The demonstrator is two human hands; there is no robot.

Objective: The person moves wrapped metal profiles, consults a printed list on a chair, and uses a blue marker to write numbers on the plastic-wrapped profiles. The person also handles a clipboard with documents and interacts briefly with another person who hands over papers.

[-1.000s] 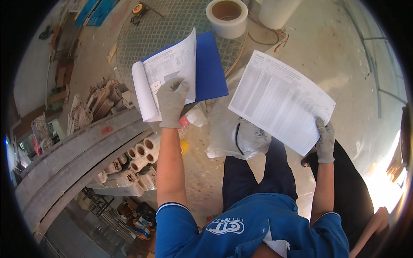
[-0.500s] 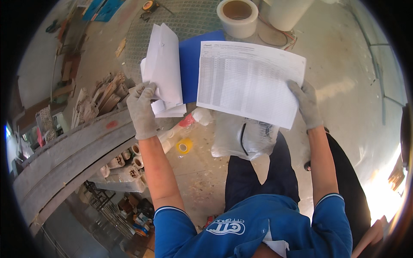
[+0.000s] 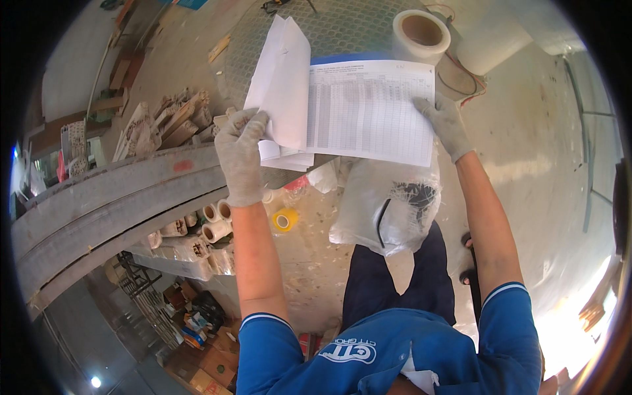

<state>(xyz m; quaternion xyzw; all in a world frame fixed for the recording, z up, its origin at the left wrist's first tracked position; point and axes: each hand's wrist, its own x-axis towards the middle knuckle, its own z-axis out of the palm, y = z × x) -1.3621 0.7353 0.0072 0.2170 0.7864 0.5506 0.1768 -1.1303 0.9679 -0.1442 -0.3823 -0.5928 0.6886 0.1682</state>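
Note:
My left hand, in a grey work glove, pinches the lower left edge of a stack of folded white papers. My right hand, gloved alike, grips the right edge of a printed sheet covered by a dense table. The sheet's left side meets the folded papers. Behind them shows only the top strip of a blue folder. Just below the sheet, a clear plastic-wrapped bundle with a black strip on it lies in front of my legs.
A roll of stretch film stands on the patterned surface ahead. Long grey beams run along the left, with wood scraps behind. A yellow tape roll lies near my left forearm. Another person's sandalled foot shows at right.
The printed sheet has moved left against the folded papers, covering most of the blue folder. My right hand came inward with it. The person in black at right has largely left the view.

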